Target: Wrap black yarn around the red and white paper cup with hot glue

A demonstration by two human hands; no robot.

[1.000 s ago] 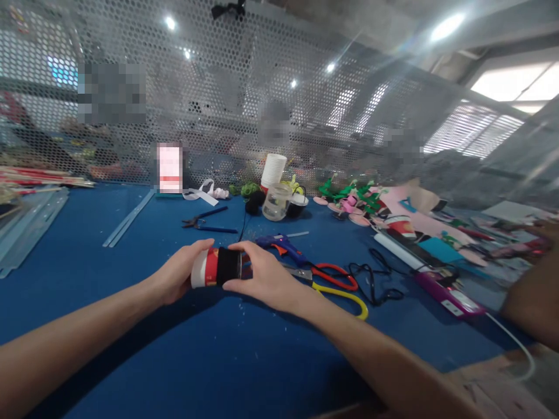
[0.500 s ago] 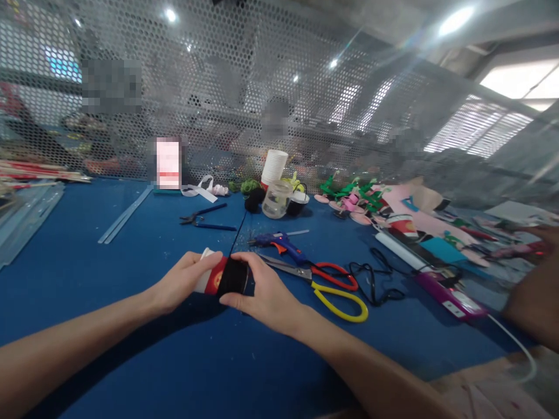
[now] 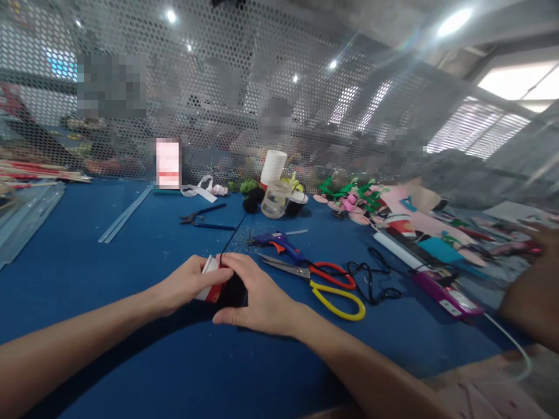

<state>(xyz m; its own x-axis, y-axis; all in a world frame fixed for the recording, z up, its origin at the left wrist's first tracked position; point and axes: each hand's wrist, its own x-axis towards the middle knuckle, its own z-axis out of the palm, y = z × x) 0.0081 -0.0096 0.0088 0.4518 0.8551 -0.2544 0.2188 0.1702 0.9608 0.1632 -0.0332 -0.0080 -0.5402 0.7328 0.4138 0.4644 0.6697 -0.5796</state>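
A red and white paper cup point(image 3: 209, 279) lies on its side between both my hands, low over the blue table point(image 3: 131, 262). Black yarn is wound around its right part point(image 3: 233, 292). My left hand point(image 3: 186, 285) grips the cup's white end. My right hand point(image 3: 253, 294) covers the black-wrapped end from above. A thin black yarn strand point(image 3: 236, 228) runs from the cup back to a black yarn ball point(image 3: 253, 201).
Right of my hands lie red-and-yellow scissors point(image 3: 325, 284), a blue glue gun point(image 3: 279, 241) and a black cord point(image 3: 375, 279). Blue pliers point(image 3: 203, 217), a clear jar point(image 3: 276, 199) and stacked white cups point(image 3: 273, 167) sit farther back. Craft scraps and another person's arm point(image 3: 530, 297) are at right. A mesh screen point(image 3: 218, 93) stands behind.
Both hands have lowered the cup toward the table. My right hand has slid over the black-wrapped end, hiding more of it.
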